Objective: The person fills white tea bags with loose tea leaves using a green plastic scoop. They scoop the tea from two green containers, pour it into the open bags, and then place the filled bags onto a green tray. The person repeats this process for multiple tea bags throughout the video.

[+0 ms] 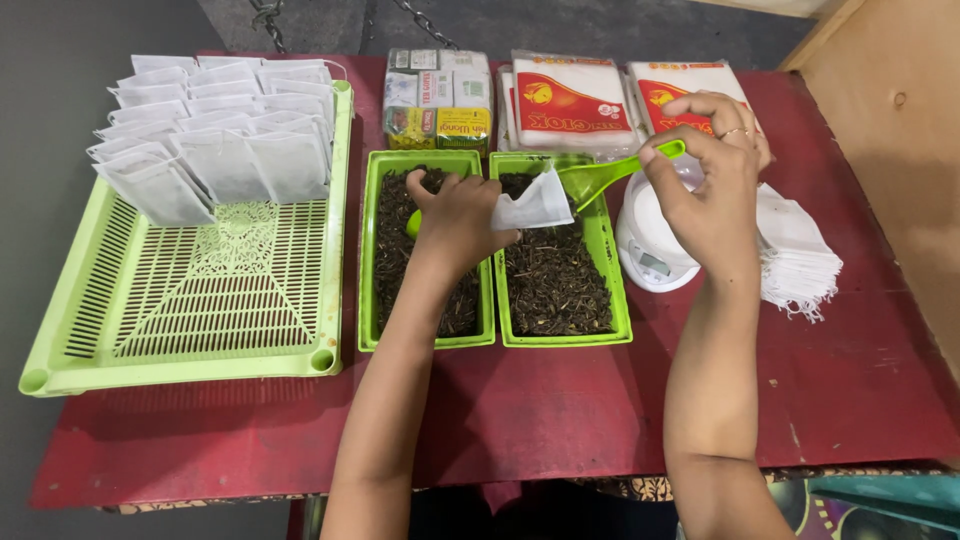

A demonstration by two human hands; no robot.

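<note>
My left hand [455,218] holds a small white filter bag [533,203] open above two green trays of dark loose tea, the left tray [372,250] and the right tray [612,270]. My right hand [712,175] grips the handle of a green plastic scoop [610,172], whose bowl points into the bag's mouth. A second green scoop lies partly hidden under my left hand in the left tray.
A large light-green slotted tray [190,300] at the left holds several rows of filled white bags [215,125]. A white scale [650,250] and a stack of empty white bags [800,255] sit at the right. Tea packets [438,95] and red-and-white packs [570,100] line the far edge of the red table.
</note>
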